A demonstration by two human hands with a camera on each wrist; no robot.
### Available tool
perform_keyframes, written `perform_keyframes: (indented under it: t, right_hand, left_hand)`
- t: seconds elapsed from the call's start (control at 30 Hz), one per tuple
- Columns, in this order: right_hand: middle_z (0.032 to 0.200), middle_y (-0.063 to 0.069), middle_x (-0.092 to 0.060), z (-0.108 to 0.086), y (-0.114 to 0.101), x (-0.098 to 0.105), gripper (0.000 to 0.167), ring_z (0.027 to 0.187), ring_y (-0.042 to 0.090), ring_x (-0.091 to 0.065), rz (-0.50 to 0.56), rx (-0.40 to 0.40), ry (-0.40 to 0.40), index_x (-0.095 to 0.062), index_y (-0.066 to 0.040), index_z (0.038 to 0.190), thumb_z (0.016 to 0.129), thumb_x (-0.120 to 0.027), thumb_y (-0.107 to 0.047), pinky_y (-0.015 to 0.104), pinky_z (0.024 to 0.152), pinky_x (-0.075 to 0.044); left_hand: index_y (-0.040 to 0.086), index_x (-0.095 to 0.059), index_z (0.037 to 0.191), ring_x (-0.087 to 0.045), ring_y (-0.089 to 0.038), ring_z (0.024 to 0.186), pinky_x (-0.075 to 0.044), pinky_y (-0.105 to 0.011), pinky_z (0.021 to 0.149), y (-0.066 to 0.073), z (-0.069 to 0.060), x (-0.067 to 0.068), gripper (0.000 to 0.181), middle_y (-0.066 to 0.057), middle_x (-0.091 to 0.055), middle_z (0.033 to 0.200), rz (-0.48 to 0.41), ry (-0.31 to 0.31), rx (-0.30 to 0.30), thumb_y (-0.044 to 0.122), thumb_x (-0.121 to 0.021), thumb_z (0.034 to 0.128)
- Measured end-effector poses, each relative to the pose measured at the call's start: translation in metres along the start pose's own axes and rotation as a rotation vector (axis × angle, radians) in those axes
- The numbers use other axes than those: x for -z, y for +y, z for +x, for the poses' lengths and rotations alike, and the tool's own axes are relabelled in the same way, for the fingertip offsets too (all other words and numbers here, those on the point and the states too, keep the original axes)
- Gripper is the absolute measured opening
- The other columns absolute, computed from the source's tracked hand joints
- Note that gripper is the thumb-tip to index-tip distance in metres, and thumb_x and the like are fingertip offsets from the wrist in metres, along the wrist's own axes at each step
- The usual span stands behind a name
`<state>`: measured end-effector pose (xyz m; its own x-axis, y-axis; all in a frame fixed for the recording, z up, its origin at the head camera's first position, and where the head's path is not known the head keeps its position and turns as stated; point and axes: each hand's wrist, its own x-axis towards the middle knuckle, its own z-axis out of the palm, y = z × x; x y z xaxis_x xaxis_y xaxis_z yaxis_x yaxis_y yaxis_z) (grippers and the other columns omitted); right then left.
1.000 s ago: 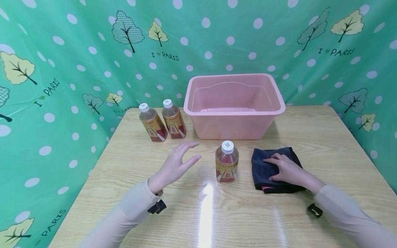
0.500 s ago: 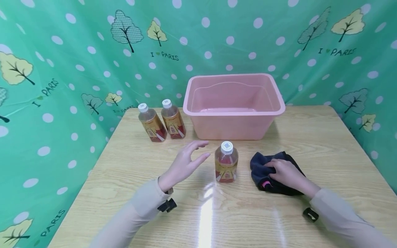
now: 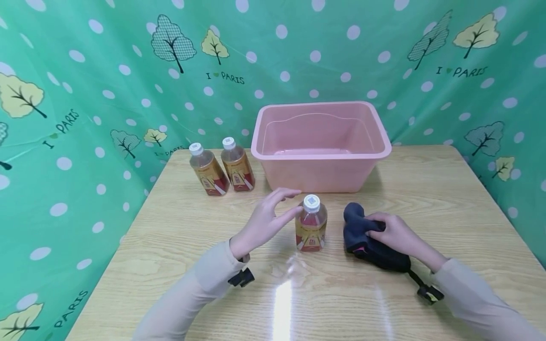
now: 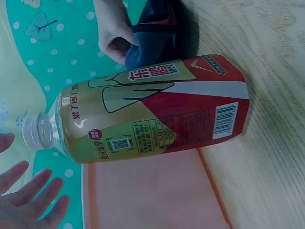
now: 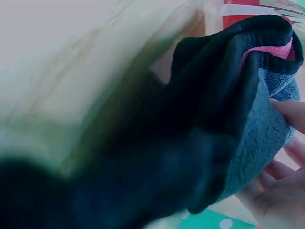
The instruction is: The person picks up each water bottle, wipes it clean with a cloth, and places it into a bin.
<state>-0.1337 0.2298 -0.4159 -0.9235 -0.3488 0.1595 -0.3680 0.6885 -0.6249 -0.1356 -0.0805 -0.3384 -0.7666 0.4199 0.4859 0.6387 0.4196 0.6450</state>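
Observation:
A drink bottle [image 3: 311, 233] with a white cap and a gold and red label stands upright on the table. Beside its neck is my left hand [image 3: 265, 221], thumb and fingers spread apart around nothing. In the left wrist view those fingers [image 4: 33, 191] lie near the cap of the bottle [image 4: 157, 109]; whether any touches is unclear. To the right, my right hand [image 3: 394, 234] grips a bunched dark blue cloth [image 3: 356, 232] with black edging. A bit of pink shows in a fold of the cloth [image 5: 259, 133] in the right wrist view.
Two similar bottles, a left one [image 3: 210, 173] and a right one [image 3: 239, 168], stand at the back left. A pink plastic tub [image 3: 317, 175] stands behind the front bottle. A green patterned curtain [image 3: 298, 61] hangs behind the wooden table [image 3: 332, 298].
My left hand has moved right, to the bottle's neck. The cloth, flat under my right hand earlier, is now gathered up and bunched in its grip.

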Motion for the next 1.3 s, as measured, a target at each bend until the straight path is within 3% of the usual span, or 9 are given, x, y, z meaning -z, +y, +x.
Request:
perform_keyframes:
  t: [0.13,0.33,0.67,0.87,1.07,1.2,1.3]
  right_hand:
    - [0.097,0.016,-0.064,-0.001,-0.006,0.005,0.025,0.093,0.027,-0.056,0.033,-0.017,0.003,-0.064,0.002,0.097,0.073,-0.069,-0.003,0.027,0.075,-0.047]
    - [0.102,0.018,-0.061,-0.002,-0.015,0.013,0.028,0.093,0.025,-0.056,0.1,-0.059,-0.038,-0.062,0.003,0.103,0.077,-0.067,-0.008,0.03,0.072,-0.05]
    - [0.1,0.018,-0.061,-0.002,-0.028,0.016,0.026,0.084,0.009,-0.057,0.193,-0.057,-0.029,-0.061,0.004,0.101,0.078,-0.065,-0.006,0.032,0.071,-0.052]
    - [0.1,0.018,-0.062,0.0,-0.035,0.015,0.028,0.085,-0.004,-0.053,0.213,-0.031,0.033,-0.061,0.005,0.102,0.076,-0.067,-0.005,0.02,0.07,-0.05]
    - [0.102,0.017,-0.061,0.004,-0.044,0.017,0.032,0.087,-0.006,-0.052,0.218,-0.057,0.045,-0.06,0.004,0.106,0.077,-0.067,-0.007,0.025,0.073,-0.05]
    - [0.104,0.016,-0.061,0.005,-0.049,0.019,0.033,0.088,-0.006,-0.052,0.221,-0.074,0.039,-0.06,0.002,0.108,0.078,-0.067,-0.011,0.031,0.076,-0.05]
    - [0.105,0.016,-0.061,0.006,-0.053,0.02,0.034,0.088,-0.005,-0.053,0.239,-0.082,0.035,-0.059,0.002,0.109,0.079,-0.067,-0.012,0.029,0.076,-0.05]
  left_hand:
    - [0.002,-0.057,0.109,-0.054,-0.016,0.101,-0.041,-0.023,0.091,0.001,0.005,-0.002,0.035,-0.008,-0.059,0.106,-0.016,0.014,-0.061,0.013,-0.067,0.0779]
    - [-0.001,-0.059,0.103,-0.056,-0.015,0.097,-0.043,-0.021,0.087,0.003,0.012,-0.005,0.035,-0.008,-0.06,0.103,-0.031,0.026,-0.136,0.012,-0.071,0.0731]
    - [-0.002,-0.062,0.098,-0.056,-0.015,0.093,-0.048,-0.021,0.08,0.003,0.018,-0.011,0.029,-0.008,-0.061,0.1,-0.08,0.018,-0.123,0.009,-0.071,0.0728]
    - [0.0,-0.064,0.095,-0.057,-0.013,0.091,-0.049,-0.021,0.077,0.003,0.019,-0.015,0.027,-0.008,-0.06,0.098,-0.091,0.015,-0.135,0.01,-0.072,0.0722]
    - [-0.002,-0.064,0.091,-0.058,-0.013,0.081,-0.052,-0.023,0.069,0.002,0.019,-0.017,0.021,-0.009,-0.059,0.093,-0.142,0.012,-0.132,0.005,-0.071,0.0721]
    - [-0.002,-0.064,0.089,-0.059,-0.013,0.079,-0.052,-0.022,0.069,0.001,0.018,-0.018,0.02,-0.008,-0.059,0.091,-0.141,0.01,-0.132,0.005,-0.071,0.0719]
    - [-0.003,-0.064,0.09,-0.059,-0.014,0.08,-0.051,-0.02,0.07,0.001,0.019,-0.018,0.021,-0.009,-0.059,0.092,-0.133,0.009,-0.145,0.006,-0.071,0.0718]
